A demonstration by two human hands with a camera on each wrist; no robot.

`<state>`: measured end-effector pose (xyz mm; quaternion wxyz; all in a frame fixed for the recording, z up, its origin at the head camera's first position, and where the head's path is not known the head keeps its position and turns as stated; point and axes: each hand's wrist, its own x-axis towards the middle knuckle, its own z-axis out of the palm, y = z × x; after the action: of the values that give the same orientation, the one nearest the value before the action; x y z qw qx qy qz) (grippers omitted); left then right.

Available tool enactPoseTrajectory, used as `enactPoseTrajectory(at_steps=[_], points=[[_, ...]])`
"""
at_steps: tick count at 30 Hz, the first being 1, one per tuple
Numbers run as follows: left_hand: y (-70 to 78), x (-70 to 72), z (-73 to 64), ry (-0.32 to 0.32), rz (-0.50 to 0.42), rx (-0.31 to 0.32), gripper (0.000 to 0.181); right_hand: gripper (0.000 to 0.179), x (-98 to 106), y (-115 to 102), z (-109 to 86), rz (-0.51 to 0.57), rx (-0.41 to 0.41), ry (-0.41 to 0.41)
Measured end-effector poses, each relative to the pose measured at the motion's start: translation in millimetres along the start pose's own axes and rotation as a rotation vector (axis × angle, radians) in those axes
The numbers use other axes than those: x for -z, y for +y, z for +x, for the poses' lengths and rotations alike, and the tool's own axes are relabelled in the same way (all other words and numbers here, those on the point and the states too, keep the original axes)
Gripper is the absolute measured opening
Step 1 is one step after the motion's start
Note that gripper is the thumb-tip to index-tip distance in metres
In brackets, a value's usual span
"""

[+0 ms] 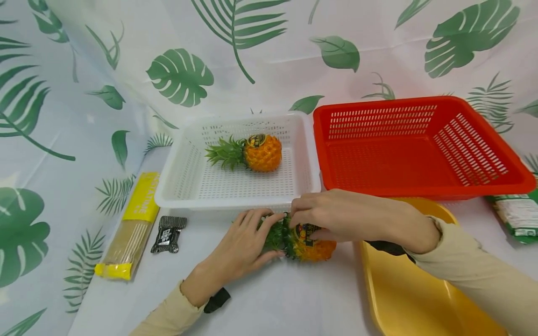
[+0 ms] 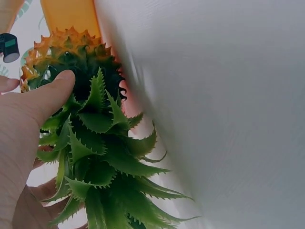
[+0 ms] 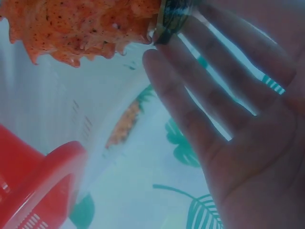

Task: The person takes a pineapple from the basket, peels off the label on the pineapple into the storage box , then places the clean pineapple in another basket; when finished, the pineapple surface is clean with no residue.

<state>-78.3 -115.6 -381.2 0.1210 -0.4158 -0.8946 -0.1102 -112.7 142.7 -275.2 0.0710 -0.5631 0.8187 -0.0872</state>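
Observation:
A small orange pineapple [image 1: 314, 251] with a green crown [image 2: 105, 162] lies on its side on the white table. My left hand [image 1: 241, 240] grips it at the crown, the thumb over the base of the leaves and the fingers on the other side. From above, my right hand [image 1: 332, 214] holds the fruit's body, with thumb and forefinger beside the dark round label [image 1: 306, 232]. In the right wrist view its other fingers [image 3: 183, 100] are spread, near the label's edge. Another pineapple [image 1: 262, 153] with a label lies in the white basket [image 1: 235, 203] behind.
A red basket [image 1: 420, 191] stands at the back right, with a yellow tray [image 1: 371, 298] in front, under my right forearm. To the left lie a yellow-ended noodle packet [image 1: 132, 224] and a small black packet [image 1: 169, 234]. A green-white packet [image 1: 514, 214] sits far right.

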Motion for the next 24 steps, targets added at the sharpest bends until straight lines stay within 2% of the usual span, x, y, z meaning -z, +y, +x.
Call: enactPoseTrajectory(at_steps=[16, 24], points=[[1.7, -1.6, -4.0, 0.012, -0.055, 0.011, 0.074, 0.03, 0, 1, 1.2, -0.007, 0.024, 0.058], [1.4, -2.7, -4.2, 0.009, -0.07, 0.019, 0.073, 0.026, 5, -4, -9.7, -0.024, 0.012, 0.122]])
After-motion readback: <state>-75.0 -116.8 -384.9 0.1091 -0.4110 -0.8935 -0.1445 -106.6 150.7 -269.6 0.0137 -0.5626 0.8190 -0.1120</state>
